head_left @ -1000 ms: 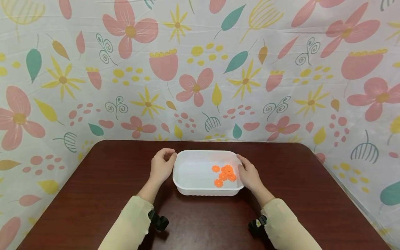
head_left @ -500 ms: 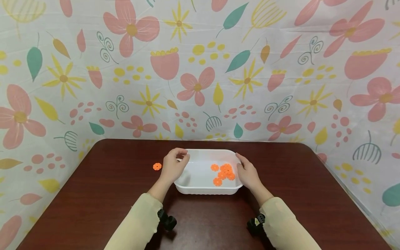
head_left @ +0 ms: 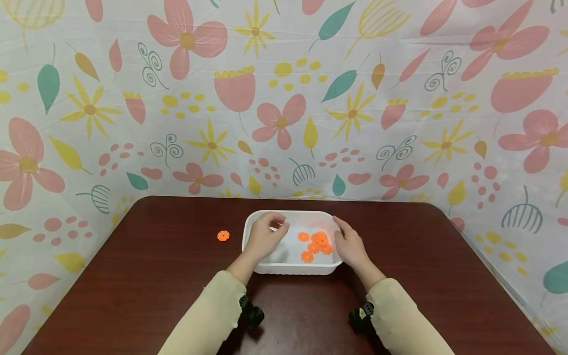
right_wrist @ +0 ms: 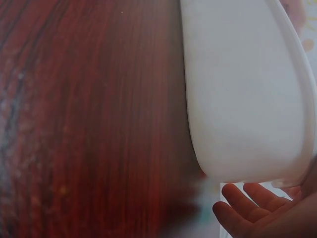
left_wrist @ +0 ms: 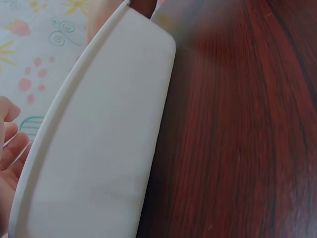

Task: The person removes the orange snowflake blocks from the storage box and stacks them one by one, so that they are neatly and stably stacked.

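Observation:
A white rectangular tray [head_left: 290, 268] stands on the table, holding several orange notched discs [head_left: 319, 241] near its right end. Over the tray's left part is my left hand [head_left: 266, 234], fingers loosely bent, with no object showing between thumb and fingertips. The left wrist view shows that hand's fingers [left_wrist: 11, 144] beyond the tray's rim. My right hand [head_left: 351, 246] holds the tray's right end at the rim. From the right wrist, its fingers [right_wrist: 247, 208] show along the outside of the end wall. One orange disc [head_left: 224, 235] lies on the table left of the tray.
The dark brown wooden table [head_left: 146, 276] has rounded far corners. Behind it hangs a flower-printed cloth [head_left: 284, 113]. Black wrist cameras [head_left: 252, 311] are strapped at both sleeves.
My left hand has moved right, from beside the tray's left end to over its inside. The lone orange disc on the table, earlier out of sight, now shows. My right hand keeps holding the tray.

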A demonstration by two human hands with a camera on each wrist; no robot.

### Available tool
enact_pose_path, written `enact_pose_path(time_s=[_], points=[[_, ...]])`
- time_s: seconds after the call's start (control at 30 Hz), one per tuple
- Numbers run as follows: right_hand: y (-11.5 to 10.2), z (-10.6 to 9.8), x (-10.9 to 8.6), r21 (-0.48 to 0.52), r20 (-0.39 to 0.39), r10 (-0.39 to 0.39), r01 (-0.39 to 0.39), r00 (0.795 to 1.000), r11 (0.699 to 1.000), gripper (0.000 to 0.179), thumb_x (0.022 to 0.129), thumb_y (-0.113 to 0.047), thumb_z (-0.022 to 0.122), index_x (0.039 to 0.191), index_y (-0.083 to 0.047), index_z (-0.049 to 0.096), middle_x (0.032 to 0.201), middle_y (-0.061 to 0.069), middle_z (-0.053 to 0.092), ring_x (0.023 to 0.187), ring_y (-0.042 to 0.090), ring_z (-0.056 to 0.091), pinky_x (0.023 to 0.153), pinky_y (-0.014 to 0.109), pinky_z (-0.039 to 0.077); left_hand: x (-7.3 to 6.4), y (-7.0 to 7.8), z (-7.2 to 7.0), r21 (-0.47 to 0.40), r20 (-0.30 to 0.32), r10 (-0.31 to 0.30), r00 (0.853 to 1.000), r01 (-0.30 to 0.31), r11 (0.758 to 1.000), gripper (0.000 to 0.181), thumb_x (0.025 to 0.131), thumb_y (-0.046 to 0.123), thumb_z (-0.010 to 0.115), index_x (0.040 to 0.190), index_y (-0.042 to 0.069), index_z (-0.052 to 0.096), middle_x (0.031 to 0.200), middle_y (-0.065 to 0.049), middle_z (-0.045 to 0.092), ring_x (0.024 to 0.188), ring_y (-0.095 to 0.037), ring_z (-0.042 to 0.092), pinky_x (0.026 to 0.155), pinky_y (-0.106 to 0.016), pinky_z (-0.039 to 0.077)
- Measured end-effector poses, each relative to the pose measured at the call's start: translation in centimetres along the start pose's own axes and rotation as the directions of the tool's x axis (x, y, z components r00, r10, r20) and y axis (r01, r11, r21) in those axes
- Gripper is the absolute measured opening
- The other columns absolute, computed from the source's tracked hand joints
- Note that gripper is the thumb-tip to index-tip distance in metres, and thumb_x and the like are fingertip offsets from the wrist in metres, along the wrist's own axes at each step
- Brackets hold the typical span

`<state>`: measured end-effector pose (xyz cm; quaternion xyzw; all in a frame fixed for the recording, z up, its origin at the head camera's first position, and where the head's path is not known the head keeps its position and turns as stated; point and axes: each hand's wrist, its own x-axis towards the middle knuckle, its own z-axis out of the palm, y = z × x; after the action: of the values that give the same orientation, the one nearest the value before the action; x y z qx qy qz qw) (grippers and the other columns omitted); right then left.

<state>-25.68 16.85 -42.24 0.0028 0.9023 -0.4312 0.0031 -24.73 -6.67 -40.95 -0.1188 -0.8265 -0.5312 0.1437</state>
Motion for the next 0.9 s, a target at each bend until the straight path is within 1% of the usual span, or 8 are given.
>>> enact_pose_path(time_s=[0.13, 0.27, 0.37, 0.47, 0.53, 0.67, 0.77, 0.9], points=[[0.0, 0.1, 0.1, -0.01, -0.007, -0.006, 0.006, 1.0, 1.0, 0.047, 0.099, -0.015, 0.033, 0.146, -0.01, 0.035, 0.149, 0.018, 0.036, 0.138, 0.035, 0.033, 0.112, 0.051, 0.028, 0.1, 0.2, 0.8, -0.01, 0.067, -0.002, 0.998, 0.003, 1.0, 0.019, 0.087, 0.017, 0.066, 0.101, 0.004, 0.067, 0.095, -0.008, 0.067, 0.086, -0.021, 0.063, 0.073, -0.026, 0.052], [0.0, 0.2, 0.1, -0.01, -0.005, -0.005, 0.005, 1.0, 1.0, 0.047, 0.099, -0.016, 0.033, 0.146, -0.011, 0.034, 0.149, 0.018, 0.036, 0.138, 0.035, 0.033, 0.112, 0.051, 0.029, 0.5, 0.0, 1.6, -0.019, 0.145, -0.038, 0.989, 0.042, 0.999, 0.025, 0.088, 0.02, 0.066, 0.106, 0.003, 0.065, 0.097, -0.006, 0.067, 0.087, -0.019, 0.062, 0.073, -0.027, 0.051], [0.0, 0.2, 0.1, -0.01, -0.003, -0.005, 0.005, 1.0, 1.0, 0.047, 0.1, -0.016, 0.033, 0.147, -0.011, 0.034, 0.149, 0.018, 0.035, 0.138, 0.035, 0.032, 0.111, 0.052, 0.029, 0.9, -0.1, 2.2, -0.019, 0.199, -0.07, 0.977, 0.075, 0.997, 0.028, 0.088, 0.022, 0.067, 0.108, 0.003, 0.065, 0.099, -0.005, 0.067, 0.087, -0.018, 0.061, 0.072, -0.026, 0.052], [-0.1, 0.2, 0.0, -0.012, -0.003, -0.009, 0.009, 1.0, 1.0, 0.047, 0.1, -0.016, 0.033, 0.146, -0.01, 0.034, 0.149, 0.018, 0.035, 0.138, 0.035, 0.033, 0.111, 0.052, 0.029, 1.1, -0.1, 2.6, -0.014, 0.25, -0.085, 0.965, 0.092, 0.996, 0.028, 0.087, 0.021, 0.069, 0.108, 0.003, 0.065, 0.099, -0.006, 0.067, 0.085, -0.017, 0.06, 0.07, -0.025, 0.051], [-0.1, 0.2, 0.0, -0.011, -0.002, -0.013, 0.013, 1.0, 1.0, 0.047, 0.1, -0.016, 0.032, 0.147, -0.01, 0.034, 0.149, 0.018, 0.035, 0.138, 0.035, 0.032, 0.111, 0.052, 0.029, 1.2, -0.1, 2.7, -0.001, 0.273, -0.086, 0.958, 0.09, 0.996, 0.027, 0.086, 0.02, 0.069, 0.107, 0.002, 0.066, 0.097, -0.007, 0.067, 0.084, -0.018, 0.06, 0.071, -0.025, 0.05], [0.0, 0.2, 0.0, -0.01, -0.007, -0.021, 0.021, 1.0, 1.0, 0.047, 0.1, -0.016, 0.032, 0.146, -0.01, 0.034, 0.149, 0.017, 0.035, 0.138, 0.034, 0.033, 0.112, 0.051, 0.029, 1.4, 0.0, 2.9, 0.038, 0.301, -0.081, 0.95, 0.073, 0.997, 0.023, 0.085, 0.018, 0.07, 0.103, 0.003, 0.068, 0.095, -0.006, 0.068, 0.08, -0.017, 0.059, 0.072, -0.026, 0.049], [0.1, 0.2, 0.0, -0.017, -0.013, -0.024, 0.024, 1.0, 1.0, 0.047, 0.1, -0.016, 0.032, 0.146, -0.011, 0.034, 0.149, 0.018, 0.036, 0.137, 0.035, 0.034, 0.111, 0.052, 0.029, 1.7, 0.0, 3.2, 0.068, 0.33, -0.088, 0.94, 0.069, 0.995, 0.021, 0.086, 0.017, 0.069, 0.103, 0.004, 0.069, 0.094, -0.005, 0.068, 0.08, -0.015, 0.058, 0.073, -0.026, 0.049], [0.1, 0.3, -0.1, -0.01, -0.005, -0.013, 0.013, 1.0, 1.0, 0.047, 0.1, -0.017, 0.033, 0.146, -0.011, 0.034, 0.149, 0.017, 0.036, 0.138, 0.035, 0.033, 0.111, 0.052, 0.029, 1.8, -0.2, 3.6, 0.099, 0.383, -0.111, 0.917, 0.079, 0.992, 0.019, 0.086, 0.013, 0.068, 0.102, 0.004, 0.069, 0.093, -0.005, 0.068, 0.079, -0.014, 0.058, 0.073, -0.025, 0.049]])
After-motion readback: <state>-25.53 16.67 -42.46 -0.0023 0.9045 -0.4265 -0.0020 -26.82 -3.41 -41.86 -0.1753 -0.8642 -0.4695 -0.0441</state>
